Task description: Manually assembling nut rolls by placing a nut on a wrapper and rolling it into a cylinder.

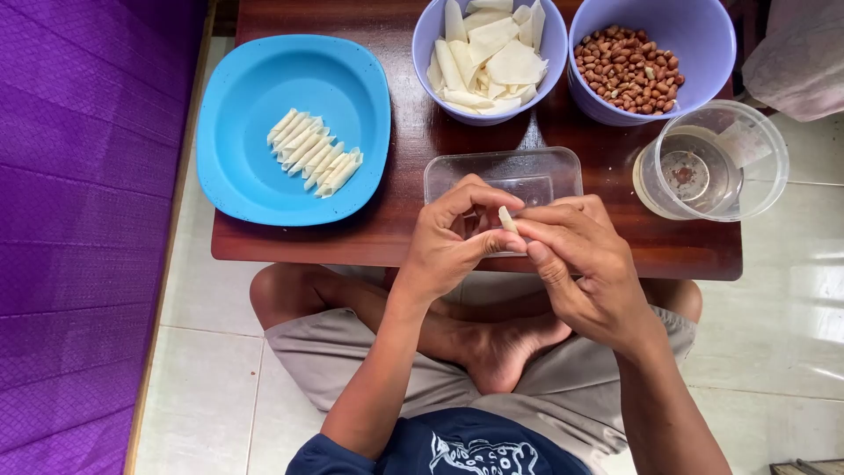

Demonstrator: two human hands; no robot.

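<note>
Your left hand point(444, 242) and right hand point(576, 255) pinch, fingers closed, a small pale rolled pastry strip point(507, 219) at 6 o'clock of the clear rectangular plastic tub point(501, 173). It looks light, soft and tearable: grip gently at both ends.

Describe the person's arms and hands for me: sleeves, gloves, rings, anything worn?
Both arms are bare from the dark blue short sleeves down. The left hand and right hand are bare too: no gloves, and no rings, watch or bands show. The nails look short and unpainted.
</note>
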